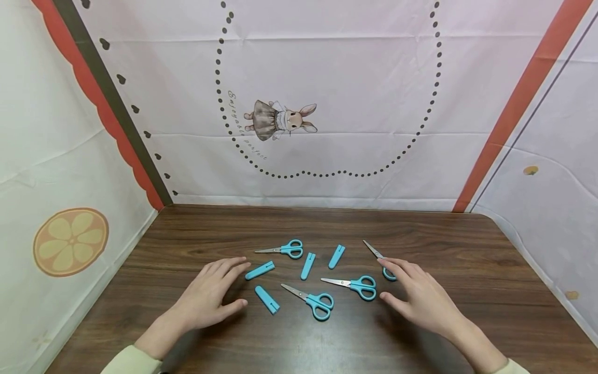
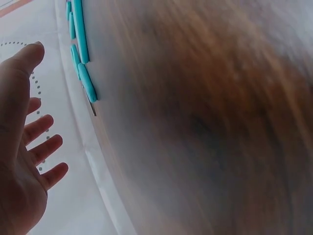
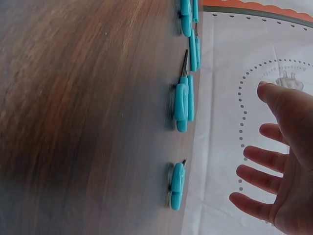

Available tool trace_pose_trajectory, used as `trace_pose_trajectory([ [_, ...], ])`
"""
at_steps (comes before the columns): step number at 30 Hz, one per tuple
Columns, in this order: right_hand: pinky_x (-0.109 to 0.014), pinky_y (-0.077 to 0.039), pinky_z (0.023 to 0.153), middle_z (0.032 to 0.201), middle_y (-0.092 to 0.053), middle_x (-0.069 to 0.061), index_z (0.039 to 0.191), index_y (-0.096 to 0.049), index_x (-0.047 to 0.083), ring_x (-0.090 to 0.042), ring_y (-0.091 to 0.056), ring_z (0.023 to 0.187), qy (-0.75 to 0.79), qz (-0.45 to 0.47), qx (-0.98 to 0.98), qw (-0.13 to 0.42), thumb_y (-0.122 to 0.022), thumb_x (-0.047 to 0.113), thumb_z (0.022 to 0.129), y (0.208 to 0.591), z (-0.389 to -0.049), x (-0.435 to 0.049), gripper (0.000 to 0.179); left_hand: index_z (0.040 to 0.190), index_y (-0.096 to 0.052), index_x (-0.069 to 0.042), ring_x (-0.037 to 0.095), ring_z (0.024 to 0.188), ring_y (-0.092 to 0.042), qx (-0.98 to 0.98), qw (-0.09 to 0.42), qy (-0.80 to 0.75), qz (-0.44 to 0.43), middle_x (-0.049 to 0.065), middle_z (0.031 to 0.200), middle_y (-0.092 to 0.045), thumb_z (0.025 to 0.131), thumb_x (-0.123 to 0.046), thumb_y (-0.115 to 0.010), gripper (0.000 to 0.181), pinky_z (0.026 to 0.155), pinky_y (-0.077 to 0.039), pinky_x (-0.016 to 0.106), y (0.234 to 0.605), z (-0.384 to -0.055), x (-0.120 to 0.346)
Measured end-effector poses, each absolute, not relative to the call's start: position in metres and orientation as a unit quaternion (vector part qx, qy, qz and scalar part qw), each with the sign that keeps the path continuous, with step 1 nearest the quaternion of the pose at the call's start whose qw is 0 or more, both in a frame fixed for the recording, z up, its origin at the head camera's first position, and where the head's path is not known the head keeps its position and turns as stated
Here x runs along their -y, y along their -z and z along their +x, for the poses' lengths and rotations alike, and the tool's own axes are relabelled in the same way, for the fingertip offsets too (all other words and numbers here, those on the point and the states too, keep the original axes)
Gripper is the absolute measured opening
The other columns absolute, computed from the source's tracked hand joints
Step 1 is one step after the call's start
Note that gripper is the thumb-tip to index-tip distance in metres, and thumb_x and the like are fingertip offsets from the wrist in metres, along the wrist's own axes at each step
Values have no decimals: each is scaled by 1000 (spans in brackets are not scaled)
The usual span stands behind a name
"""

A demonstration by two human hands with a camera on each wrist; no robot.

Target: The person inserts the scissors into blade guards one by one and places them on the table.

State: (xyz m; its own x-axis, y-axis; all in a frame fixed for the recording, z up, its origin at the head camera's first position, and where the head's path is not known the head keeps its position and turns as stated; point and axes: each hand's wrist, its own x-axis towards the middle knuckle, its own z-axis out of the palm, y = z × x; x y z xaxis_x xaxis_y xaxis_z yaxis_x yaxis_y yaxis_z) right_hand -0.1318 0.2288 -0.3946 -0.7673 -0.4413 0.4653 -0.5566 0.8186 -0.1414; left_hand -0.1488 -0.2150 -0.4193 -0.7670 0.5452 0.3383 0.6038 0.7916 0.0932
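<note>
Several blue-handled scissors and several blue blade covers lie spread on the table. My left hand (image 1: 207,296), fingers extended and holding nothing, is nearest two covers: a slanted cover (image 1: 260,270) and a nearer cover (image 1: 267,299). Two more covers, a middle cover (image 1: 308,266) and a right cover (image 1: 336,256), lie farther in. The scissors are a back pair (image 1: 291,249), a front pair (image 1: 320,305), a middle pair (image 1: 363,287) and a right pair (image 1: 389,274). My right hand (image 1: 420,296) hovers with relaxed fingers, partly hiding the right pair; the right wrist view shows it apart from the scissors (image 3: 178,186).
The dark wood-grain table (image 1: 289,348) is enclosed by white printed cloth. A back cloth (image 1: 364,104) with a rabbit print rises at the far edge, and side cloths (image 1: 70,171) stand along the left and right.
</note>
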Motion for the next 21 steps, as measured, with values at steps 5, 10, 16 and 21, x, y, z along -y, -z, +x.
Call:
trace_pose_trajectory([
  [5, -45, -48, 75, 119, -55, -1, 131, -49, 20, -22, -57, 100, -147, 264, 932, 198, -77, 32, 72, 395, -132, -225, 66, 136, -44, -17, 21, 122, -42, 930, 157, 107, -314, 3, 136, -45, 75, -45, -70, 71, 97, -34, 47, 420, -149, 212],
  [10, -43, -48, 77, 119, -56, 0, 131, -49, 22, -20, -56, 102, -153, 265, 932, 193, -77, 32, 72, 397, -132, -219, 67, 135, -46, -16, 20, 122, -42, 931, 145, 112, -315, 4, 134, -47, 76, -46, -70, 70, 97, -35, 47, 420, -149, 209],
  [16, -44, -47, 83, 122, -55, 3, 131, -49, 24, -22, -54, 111, -159, 263, 935, 179, -75, 35, 74, 400, -133, -212, 64, 133, -48, -17, 18, 117, -46, 931, 132, 112, -321, 0, 129, -49, 76, -46, -70, 68, 95, -38, 45, 421, -150, 207],
  [21, -44, -47, 84, 123, -54, 4, 130, -51, 21, -21, -55, 111, -167, 265, 934, 172, -74, 35, 75, 402, -133, -206, 62, 130, -50, -17, 16, 113, -48, 929, 131, 114, -327, -2, 125, -50, 75, -45, -71, 66, 93, -40, 43, 423, -150, 206],
])
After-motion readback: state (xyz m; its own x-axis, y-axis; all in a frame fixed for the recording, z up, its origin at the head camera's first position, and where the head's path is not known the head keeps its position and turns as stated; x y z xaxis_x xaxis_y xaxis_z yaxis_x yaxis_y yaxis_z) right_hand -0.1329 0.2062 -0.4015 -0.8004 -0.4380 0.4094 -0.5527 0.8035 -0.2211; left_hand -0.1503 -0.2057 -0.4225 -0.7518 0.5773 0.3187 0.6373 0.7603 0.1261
